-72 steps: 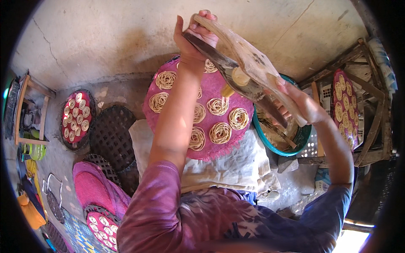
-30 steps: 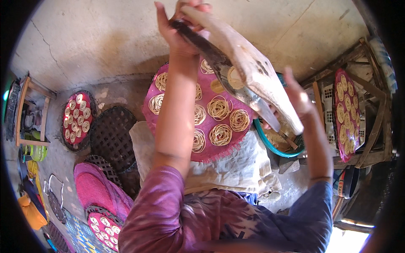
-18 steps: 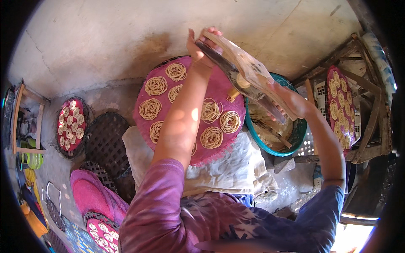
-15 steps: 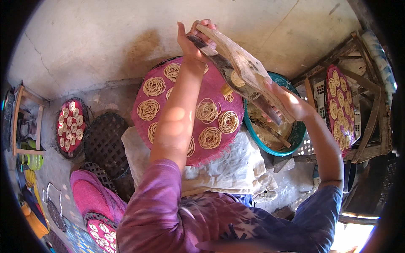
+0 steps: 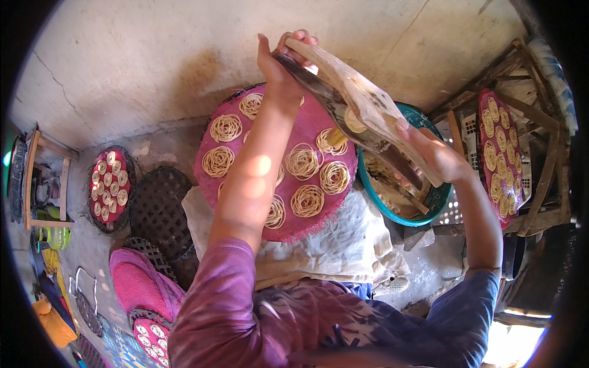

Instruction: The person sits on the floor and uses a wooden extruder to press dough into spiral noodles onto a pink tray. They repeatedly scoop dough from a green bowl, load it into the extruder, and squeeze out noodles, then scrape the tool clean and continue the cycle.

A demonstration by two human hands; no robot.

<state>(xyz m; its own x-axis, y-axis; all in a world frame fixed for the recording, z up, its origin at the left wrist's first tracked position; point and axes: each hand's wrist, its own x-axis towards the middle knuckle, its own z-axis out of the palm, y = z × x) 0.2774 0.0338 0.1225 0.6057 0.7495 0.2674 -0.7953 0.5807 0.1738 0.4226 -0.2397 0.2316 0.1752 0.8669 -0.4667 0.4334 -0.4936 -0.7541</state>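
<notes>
A two-handled wooden hand press [image 5: 368, 101] hangs slantwise over a round pink cloth [image 5: 251, 147]. Its pale upper lever lies close over a dark lower bar [image 5: 328, 101]. My left hand [image 5: 285, 64] is closed around the far left end of both handles. At the near right end, my right hand [image 5: 432, 153] grips them too. Below the press juts a yellowish nozzle [image 5: 335, 138], with a coil of dough strands [image 5: 324, 145] just under it on the cloth. Several finished coils [image 5: 305, 161] lie around it, some hidden by my left forearm.
A teal tub [image 5: 392, 218] holding flour-like powder and a stick stands at the right. Another pink tray of coils [image 5: 500, 153] leans by a wooden frame. At left are a small coil tray [image 5: 109, 187] and dark woven baskets [image 5: 161, 208]. The wall [image 5: 215, 43] rises behind.
The small clump of strands under the nozzle has grown into a wider ring. The press's right end has shifted slightly right and down, with my right hand still on it.
</notes>
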